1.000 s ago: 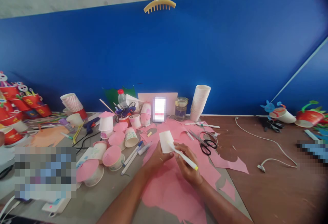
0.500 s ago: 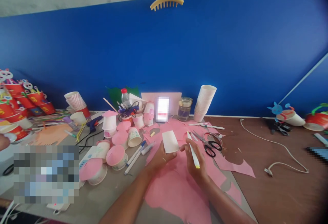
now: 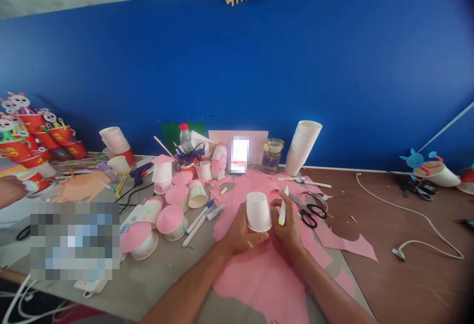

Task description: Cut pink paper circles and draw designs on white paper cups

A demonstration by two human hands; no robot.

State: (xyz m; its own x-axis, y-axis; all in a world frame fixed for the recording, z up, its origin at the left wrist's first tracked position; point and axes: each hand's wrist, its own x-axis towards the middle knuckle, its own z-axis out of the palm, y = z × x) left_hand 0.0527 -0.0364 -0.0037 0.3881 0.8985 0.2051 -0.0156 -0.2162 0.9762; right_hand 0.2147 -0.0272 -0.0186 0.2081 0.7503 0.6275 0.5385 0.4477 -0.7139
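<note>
A plain white paper cup (image 3: 258, 210), its wide rim toward me, is gripped in my left hand (image 3: 242, 235) over the pink paper (image 3: 266, 284). My right hand (image 3: 288, 227) holds a white marker (image 3: 283, 208) with a yellow end, close beside the cup's right side. Just right of that hand lie black-handled scissors (image 3: 309, 215) on the pink paper. Left of my hands, several cups with round pink paper tops (image 3: 172, 219) stand or lie on the grey table, and some markers (image 3: 198, 227) rest between them and the paper.
A tall stack of white cups (image 3: 303, 147) and a glass jar (image 3: 273, 155) stand at the back, beside a lit phone (image 3: 240, 155). A white cable (image 3: 411, 206) curves over the brown table part. At far left, another person's hand (image 3: 15, 190) shows near red decorated cups (image 3: 33, 122).
The cup has been turned from tilted to nearly upright, its rim now downward. My right hand with the marker has shifted slightly right in view. The other person's hand reaches further in.
</note>
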